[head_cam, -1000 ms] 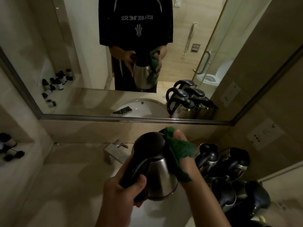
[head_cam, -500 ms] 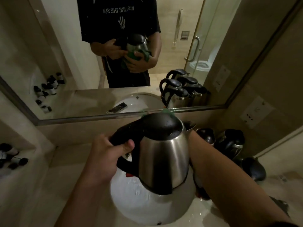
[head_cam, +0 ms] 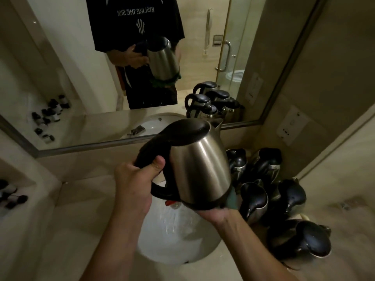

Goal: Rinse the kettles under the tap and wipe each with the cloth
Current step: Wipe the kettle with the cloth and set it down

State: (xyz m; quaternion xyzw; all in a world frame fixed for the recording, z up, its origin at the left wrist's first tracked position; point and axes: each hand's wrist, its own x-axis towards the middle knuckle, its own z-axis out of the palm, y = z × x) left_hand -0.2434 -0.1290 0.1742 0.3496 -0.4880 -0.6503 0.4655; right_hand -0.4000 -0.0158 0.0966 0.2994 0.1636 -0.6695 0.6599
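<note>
I hold a steel kettle (head_cam: 199,169) with a black lid and handle, tilted, above the white sink (head_cam: 174,240). My left hand (head_cam: 136,185) grips its black handle. My right hand (head_cam: 215,214) is under the kettle's base, holding the green cloth (head_cam: 233,201) against it; only a strip of cloth shows at the base's right edge and the fingers are hidden. The mirror shows the cloth wrapped under the base.
Several more steel kettles (head_cam: 272,191) crowd the counter to the right of the sink. The mirror (head_cam: 142,88) runs along the back wall. Small dark bottles (head_cam: 12,196) sit on a ledge at the left. A wall socket (head_cam: 292,126) is at the right.
The kettle has been raised and tilted. My right hand with the cloth went from the kettle's top and side, round its far side, down to its base.
</note>
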